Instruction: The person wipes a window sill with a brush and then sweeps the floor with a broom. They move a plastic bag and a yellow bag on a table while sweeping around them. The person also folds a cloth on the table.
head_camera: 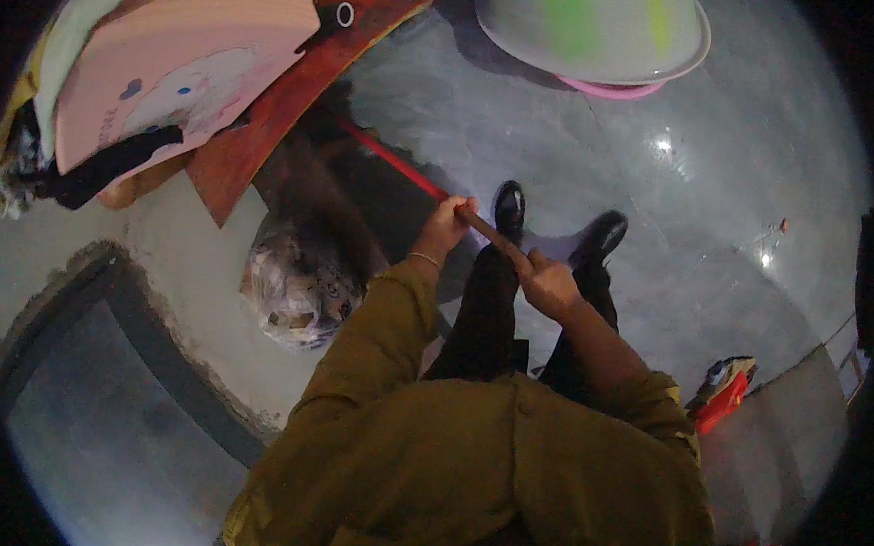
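Note:
Both of my hands grip one long stick handle, brown near me and red farther off. My left hand closes around it where brown meets red. Lower down and to the right, my right hand is wrapped around the brown part close to its near end. The red part slants up and left into the shadow under a reddish-brown table. Its far end is hidden in the dark there, so the tool's head cannot be told.
A clear plastic bag of rubbish lies left of my legs. A pink printed box sits on the table. A large white basin is ahead, over something pink. Red packaging lies at right; a small scrap is on the floor.

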